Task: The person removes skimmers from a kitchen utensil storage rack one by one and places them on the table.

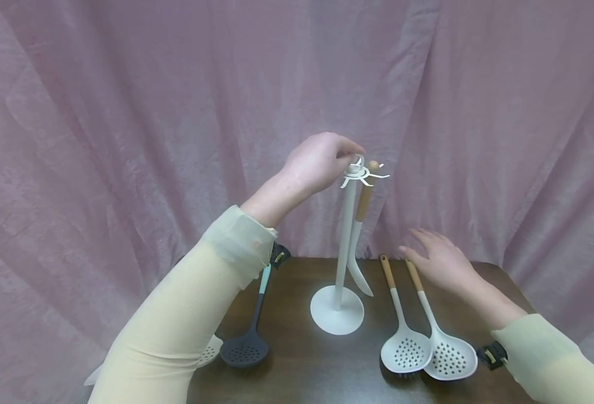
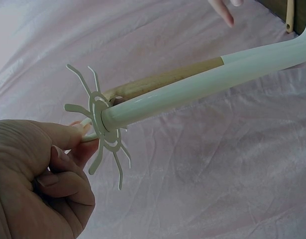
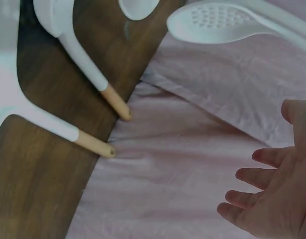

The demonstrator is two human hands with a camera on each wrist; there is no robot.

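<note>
One white utensil stand, frame centre, pole upright; left hand pinches its top knob beside hook ring; one wood-handled utensil hangs there, blade down; right hand, fingers spread, hovers over handles of two white skimmers, lower right; one dark skimmer lower left; table edge near.

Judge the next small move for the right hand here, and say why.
Probably lower the right hand onto the wooden handle of the nearer skimmer and pinch it. The hand hovers open just above the two skimmers' handle ends, holding nothing, while the left hand grips the top of the rack, where one utensil hangs and other hooks look free.
</note>
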